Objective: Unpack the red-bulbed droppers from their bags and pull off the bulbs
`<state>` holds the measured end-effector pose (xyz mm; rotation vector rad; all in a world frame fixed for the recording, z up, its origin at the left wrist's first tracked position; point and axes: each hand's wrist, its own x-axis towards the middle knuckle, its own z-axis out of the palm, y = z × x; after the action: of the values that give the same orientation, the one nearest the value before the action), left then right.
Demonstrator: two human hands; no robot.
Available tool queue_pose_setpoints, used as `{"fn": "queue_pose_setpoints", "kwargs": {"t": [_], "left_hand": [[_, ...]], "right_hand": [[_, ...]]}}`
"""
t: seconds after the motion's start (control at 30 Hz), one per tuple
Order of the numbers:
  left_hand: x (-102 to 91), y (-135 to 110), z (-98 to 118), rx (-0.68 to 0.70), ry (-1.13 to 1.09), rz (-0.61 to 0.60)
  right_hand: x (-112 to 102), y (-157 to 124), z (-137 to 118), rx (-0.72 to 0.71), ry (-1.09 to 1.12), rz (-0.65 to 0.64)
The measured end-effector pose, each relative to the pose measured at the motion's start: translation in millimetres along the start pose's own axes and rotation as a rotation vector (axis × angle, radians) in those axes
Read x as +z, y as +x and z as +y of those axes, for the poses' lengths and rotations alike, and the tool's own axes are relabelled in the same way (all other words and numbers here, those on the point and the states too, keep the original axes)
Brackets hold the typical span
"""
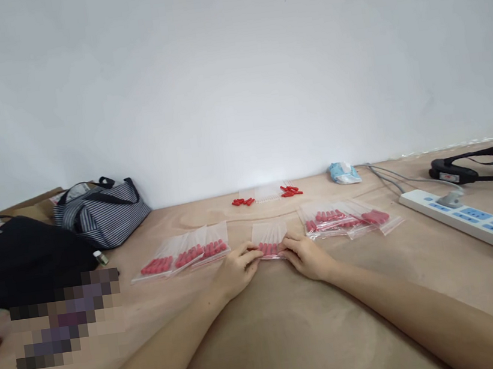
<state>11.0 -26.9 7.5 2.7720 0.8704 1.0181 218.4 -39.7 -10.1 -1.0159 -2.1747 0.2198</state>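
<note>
A clear plastic zip bag (pixel 269 230) with several red pieces in its near end lies on the table between my hands. My left hand (pixel 238 269) pinches its near left corner, fingers closed. On the opposite corner, my right hand (pixel 305 255) grips the same edge between thumb and fingers. Left of it, several similar filled bags (pixel 187 250) overlap in a row. Another group of filled bags (pixel 346 218) lies to the right, partly stacked. Farther back are two small piles of loose red pieces (pixel 243 202), with clear bags (pixel 267 192) between them.
A striped bag (pixel 105 212) and a black bag (pixel 24 256) stand at left, near a small bottle (pixel 100 258). A blue tissue pack (pixel 344 173) sits by the wall. At right lie a white power strip (pixel 473 221) with a cable and a black headset (pixel 475 166).
</note>
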Motion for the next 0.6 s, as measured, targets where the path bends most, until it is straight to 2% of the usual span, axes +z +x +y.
{"fn": "queue_pose_setpoints", "kwargs": {"t": [0.17, 0.33, 0.43, 0.6], "left_hand": [[0.4, 0.4, -1.2, 0.007, 0.001, 0.026], [-0.3, 1.0, 3.5, 0.027, -0.003, 0.029], [-0.2, 1.2, 6.1, 0.022, -0.013, 0.035], [-2.0, 1.3, 7.6, 0.091, 0.071, 0.011]], "right_hand": [[-3.4, -1.1, -0.7, 0.012, -0.008, 0.044], [-6.0, -2.6, -8.9, -0.079, -0.23, 0.002], [-4.3, -2.1, -10.2, -0.118, -0.28, -0.002], [-2.6, -1.0, -9.5, -0.061, -0.277, -0.002]]}}
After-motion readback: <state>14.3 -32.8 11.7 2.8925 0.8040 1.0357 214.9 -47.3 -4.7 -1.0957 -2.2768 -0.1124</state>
